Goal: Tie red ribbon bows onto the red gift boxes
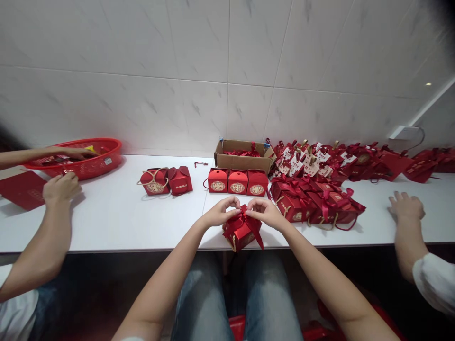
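Pinching the satin ribbon between thumb and forefinger, the left hand and the right hand meet over the knot of a red paper gift box at the near edge of the white table. Whether the remaining fingers touch the ribbon cannot be told. The step in hand appears to be shaping the bow: best practice is even tension on both sides, a knot centred over the lid and untwisted tails. Pulling outward rather than upward should keep a light box seated, and a soft grip should spare the paper from creasing. Just right of the gift box lies a group of bow-tied boxes. Beyond it stand a row of three printed boxes and, behind them, an open cardboard carton holding dark red ribbon. Farther right of it is a pile of boxes with white cards; far left of it, a co-worker's hand reaches into a red plastic basket.
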Demonstrator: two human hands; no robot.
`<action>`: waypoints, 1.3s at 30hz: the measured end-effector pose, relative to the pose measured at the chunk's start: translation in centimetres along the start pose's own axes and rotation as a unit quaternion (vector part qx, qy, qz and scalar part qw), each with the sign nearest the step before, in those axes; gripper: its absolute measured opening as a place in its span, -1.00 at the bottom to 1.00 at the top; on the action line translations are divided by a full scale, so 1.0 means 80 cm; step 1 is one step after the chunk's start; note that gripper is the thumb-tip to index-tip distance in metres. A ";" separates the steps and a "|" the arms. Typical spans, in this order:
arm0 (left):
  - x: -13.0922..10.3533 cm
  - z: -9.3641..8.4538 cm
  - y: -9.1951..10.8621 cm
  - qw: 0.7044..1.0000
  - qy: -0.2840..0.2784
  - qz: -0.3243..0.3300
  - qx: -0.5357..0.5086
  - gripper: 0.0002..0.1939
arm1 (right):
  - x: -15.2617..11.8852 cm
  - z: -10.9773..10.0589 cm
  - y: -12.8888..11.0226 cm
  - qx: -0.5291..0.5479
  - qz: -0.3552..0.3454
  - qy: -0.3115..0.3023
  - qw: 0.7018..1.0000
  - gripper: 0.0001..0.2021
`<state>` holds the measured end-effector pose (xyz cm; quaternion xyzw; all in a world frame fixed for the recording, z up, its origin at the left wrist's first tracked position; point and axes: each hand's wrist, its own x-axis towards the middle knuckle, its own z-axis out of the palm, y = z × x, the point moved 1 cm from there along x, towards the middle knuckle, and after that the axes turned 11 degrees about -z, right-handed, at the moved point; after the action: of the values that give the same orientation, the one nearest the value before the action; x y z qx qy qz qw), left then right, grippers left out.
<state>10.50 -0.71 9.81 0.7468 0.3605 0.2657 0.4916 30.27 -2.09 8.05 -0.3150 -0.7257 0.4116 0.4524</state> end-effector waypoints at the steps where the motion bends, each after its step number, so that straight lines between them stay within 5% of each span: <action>1: 0.000 0.001 -0.001 1.000 -0.005 0.003 -0.018 -0.71 | 0.000 0.000 0.002 0.009 0.006 0.000 1.000 -0.67; 17: 0.000 -0.006 0.006 0.997 -0.063 -0.013 -0.051 -0.68 | 0.000 -0.002 -0.006 -0.033 -0.003 -0.063 0.997 -0.73; 21: -0.001 -0.007 0.009 0.997 -0.040 -0.059 -0.040 -0.66 | 0.001 0.003 -0.015 -0.091 0.000 -0.053 0.994 -0.74; 32: 0.004 0.006 -0.004 0.994 0.098 -0.031 -0.025 -0.69 | 0.001 0.012 -0.016 -0.122 -0.040 -0.060 0.990 -0.81; 39: 0.005 0.012 -0.013 0.993 0.108 -0.021 -0.047 -0.72 | -0.008 0.009 -0.003 -0.166 -0.084 -0.107 0.977 -0.79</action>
<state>11.19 -0.63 8.48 0.6819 0.4147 0.3509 0.4898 29.85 -2.97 7.81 -0.2779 -0.8519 0.2772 0.3467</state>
